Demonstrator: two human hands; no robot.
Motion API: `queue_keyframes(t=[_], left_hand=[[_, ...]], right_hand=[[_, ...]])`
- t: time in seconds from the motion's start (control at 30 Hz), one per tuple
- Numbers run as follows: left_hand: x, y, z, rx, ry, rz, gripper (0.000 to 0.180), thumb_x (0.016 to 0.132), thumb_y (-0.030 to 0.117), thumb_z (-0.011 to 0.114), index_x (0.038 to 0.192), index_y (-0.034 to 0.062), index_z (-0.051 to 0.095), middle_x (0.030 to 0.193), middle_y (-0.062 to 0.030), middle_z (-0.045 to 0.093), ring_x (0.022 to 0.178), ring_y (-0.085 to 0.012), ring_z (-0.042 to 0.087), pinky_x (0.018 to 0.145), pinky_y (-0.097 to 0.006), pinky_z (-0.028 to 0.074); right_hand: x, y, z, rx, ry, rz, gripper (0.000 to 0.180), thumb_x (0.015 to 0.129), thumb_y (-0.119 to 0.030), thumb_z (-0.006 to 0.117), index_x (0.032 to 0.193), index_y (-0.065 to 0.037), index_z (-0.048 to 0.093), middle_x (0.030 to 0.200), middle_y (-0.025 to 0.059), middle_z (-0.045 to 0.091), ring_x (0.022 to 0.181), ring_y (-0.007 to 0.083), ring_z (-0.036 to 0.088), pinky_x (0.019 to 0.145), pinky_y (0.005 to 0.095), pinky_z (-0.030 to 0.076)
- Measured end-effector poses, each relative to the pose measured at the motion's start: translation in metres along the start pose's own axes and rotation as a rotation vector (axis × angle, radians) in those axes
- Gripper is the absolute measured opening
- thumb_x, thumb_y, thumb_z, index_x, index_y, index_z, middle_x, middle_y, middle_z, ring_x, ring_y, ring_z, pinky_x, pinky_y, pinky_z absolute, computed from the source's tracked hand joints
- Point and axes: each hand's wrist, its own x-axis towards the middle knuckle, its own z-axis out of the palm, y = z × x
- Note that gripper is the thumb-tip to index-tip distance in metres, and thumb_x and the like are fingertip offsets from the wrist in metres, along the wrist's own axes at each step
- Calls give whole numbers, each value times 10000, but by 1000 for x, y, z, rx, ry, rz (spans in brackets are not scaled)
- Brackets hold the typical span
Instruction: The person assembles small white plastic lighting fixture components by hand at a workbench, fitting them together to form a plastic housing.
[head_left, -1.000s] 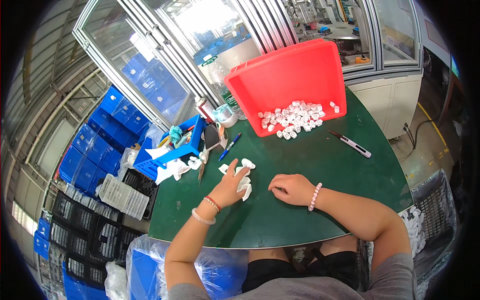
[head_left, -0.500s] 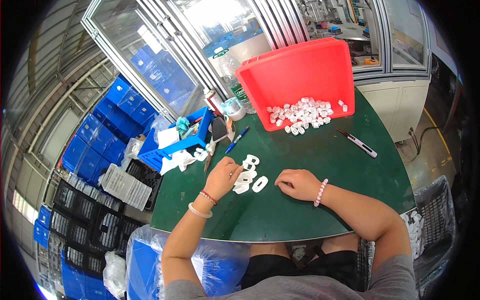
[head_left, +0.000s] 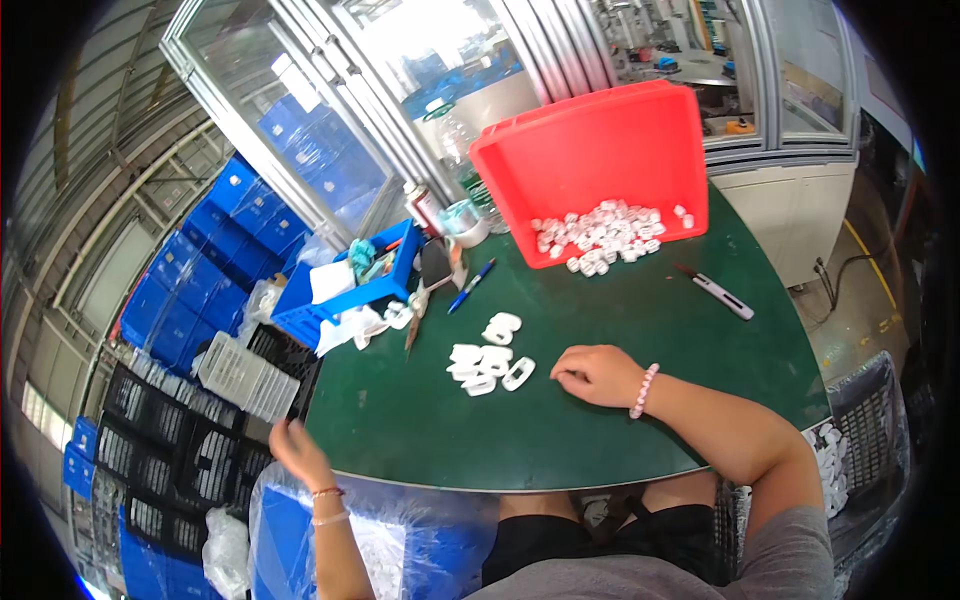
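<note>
White oval plastic rings and pieces (head_left: 483,366) lie in a loose cluster on the green tabletop (head_left: 600,450). Just right of them rests my right hand (head_left: 598,376), its fingers curled and closed; whatever they may hold is hidden. Off the table's left edge, my left hand (head_left: 302,456) is smeared by motion, above the plastic-lined blue bin (head_left: 278,530). I cannot make out whether it carries anything. A red bin (head_left: 600,150) is tipped on its side at the back, with small white cube-like parts (head_left: 610,230) spilling over its lip.
A purple-and-black pen-like tool (head_left: 722,297) lies at the right, and a blue pen (head_left: 472,286) at the left. Behind that stand a blue basket (head_left: 350,292) of odds and ends, a tape roll (head_left: 465,225) and a clear bottle (head_left: 462,150). A black crate (head_left: 875,450) sits lower right.
My left hand has left the white pieces and swung down and left, past the table edge. The pieces it partly covered now show fully. My right hand stays in place.
</note>
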Motion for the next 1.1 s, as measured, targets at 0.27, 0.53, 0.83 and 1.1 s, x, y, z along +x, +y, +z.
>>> queue_keyframes(t=[0.27, 0.53, 0.83, 1.1], left_hand=[[-264, -252, -163, 925, -769, -1064, 933, 712, 645, 541, 1366, 42, 261, 1301, -320, 324, 1185, -469, 356, 948, -516, 353], [-369, -255, -130, 614, -1688, -678, 667, 780, 478, 470, 1302, 69, 400, 1357, -198, 362, 1226, -363, 377, 1003, -482, 278], [-310, -192, -126, 80, -1949, -768, 586, 777, 380, 589, 1274, 134, 398, 1236, -157, 476, 1148, -290, 455, 828, -540, 404], [-310, -154, -115, 307, -1503, -1469, 834, 724, 438, 659, 1349, 116, 212, 1199, -144, 511, 1093, -301, 498, 770, -493, 464]], right_hand=[[5, -5, -2, -2, 13, -33, 95, 792, -89, 561, 840, -48, 631, 814, 77, 610, 565, 202, 556, 535, 302, 451], [10, -15, 10, 12, 50, 53, 79, 789, -5, 566, 848, 16, 614, 800, 68, 594, 508, 85, 474, 475, 221, 380], [9, -19, 10, -40, 12, 49, 73, 797, 0, 566, 849, 10, 617, 785, 59, 593, 513, 86, 479, 478, 209, 383], [6, -13, 6, -16, -3, 55, 75, 795, -19, 566, 845, 2, 617, 795, 68, 594, 520, 112, 494, 485, 230, 397]])
